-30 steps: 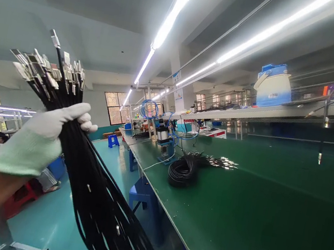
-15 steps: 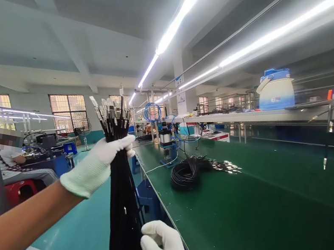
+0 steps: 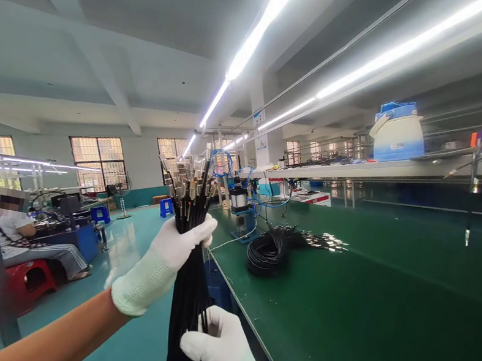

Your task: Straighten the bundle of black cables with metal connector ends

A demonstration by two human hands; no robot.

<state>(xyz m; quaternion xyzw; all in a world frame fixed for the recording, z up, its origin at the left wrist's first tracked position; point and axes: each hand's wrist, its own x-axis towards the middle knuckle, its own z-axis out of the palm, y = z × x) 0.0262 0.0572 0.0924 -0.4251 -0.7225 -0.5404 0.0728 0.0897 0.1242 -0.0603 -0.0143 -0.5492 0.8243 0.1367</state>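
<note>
My left hand (image 3: 170, 252), in a white glove, grips a thick bundle of black cables (image 3: 189, 296) just below their metal connector ends (image 3: 189, 184), which fan out upward. My right hand (image 3: 220, 351), also gloved, holds the same bundle lower down, near the bottom of the view. The bundle hangs upright beside the near edge of the green workbench (image 3: 382, 330). The lower part of the cables runs out of the picture.
A coiled pile of black cables (image 3: 270, 251) lies on the green bench, with a small press machine (image 3: 241, 205) and blue tubing behind it. A white and blue jug (image 3: 396, 133) stands on the upper shelf. At left a person sits on a red stool (image 3: 12, 283) at another bench.
My left hand has carried the bundle rightward toward the bench and lower. My right hand has come up from below and closed on the cables.
</note>
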